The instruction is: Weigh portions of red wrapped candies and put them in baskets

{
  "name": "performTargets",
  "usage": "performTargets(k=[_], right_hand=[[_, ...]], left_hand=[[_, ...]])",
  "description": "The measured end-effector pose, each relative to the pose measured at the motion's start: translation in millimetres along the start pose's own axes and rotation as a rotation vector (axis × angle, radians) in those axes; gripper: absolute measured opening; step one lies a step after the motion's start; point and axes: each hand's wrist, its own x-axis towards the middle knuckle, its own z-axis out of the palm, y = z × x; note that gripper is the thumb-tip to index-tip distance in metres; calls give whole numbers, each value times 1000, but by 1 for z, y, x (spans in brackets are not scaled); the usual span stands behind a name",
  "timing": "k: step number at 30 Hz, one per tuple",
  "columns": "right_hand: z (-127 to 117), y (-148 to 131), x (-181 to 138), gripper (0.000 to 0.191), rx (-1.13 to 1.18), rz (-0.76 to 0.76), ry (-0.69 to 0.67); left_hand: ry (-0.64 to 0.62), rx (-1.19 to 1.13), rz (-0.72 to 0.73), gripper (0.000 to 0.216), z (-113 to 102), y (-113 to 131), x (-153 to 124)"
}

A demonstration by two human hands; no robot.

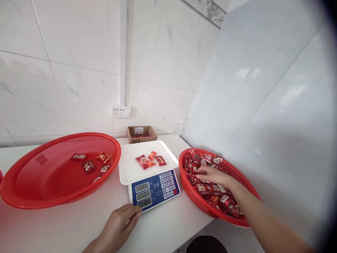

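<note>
My left hand (121, 220) rests at the near left corner of a blue-fronted digital weighing scale (155, 203), thumb and forefinger closed around the corner. On the scale's white pan (129, 151) lie several small red candy packets (142, 161). My right hand (212, 175) reaches into the red basket on the right (191, 195), its fingers apart just over a heap of red wrapped candies (210, 189). Nothing shows in its grasp, though the fingertips partly blend with the wrappers. The scale's displays are small; they seem to read zeros.
A larger red perforated basket (52, 154) at left holds several candy packets (88, 167). Behind the scale stands a small cardboard box (135, 141) with red packets inside. A clear container (178, 129) stands by the wall. A dark round object (206, 245) is below the table edge.
</note>
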Motion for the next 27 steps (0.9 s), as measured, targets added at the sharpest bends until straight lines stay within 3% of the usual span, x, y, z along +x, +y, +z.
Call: performTargets(k=[4, 6, 8, 13, 18, 20, 22, 27], right_hand=[[-7, 6, -24, 54, 116, -27, -224], [-2, 8, -33, 71, 75, 6, -239], [7, 7, -39, 72, -2, 17, -197], [15, 11, -38, 31, -20, -65, -36], [-11, 15, -25, 34, -18, -29, 276], [-19, 2, -17, 36, 19, -6, 402], [-20, -23, -10, 38, 93, -27, 435], [4, -105, 16, 39, 248, -194, 258]], left_hand=[[23, -8, 5, 21, 0, 0, 1], [29, -10, 8, 21, 1, 0, 1], [20, -11, 5, 20, 2, 0, 0], [1, -7, -8, 20, 3, -1, 0], [-3, -2, -17, 21, 0, 2, 0], [-10, -1, -9, 23, 0, 4, 0], [-19, 2, -3, 24, 0, 6, 0], [-7, 15, -18, 25, -1, 6, 0]])
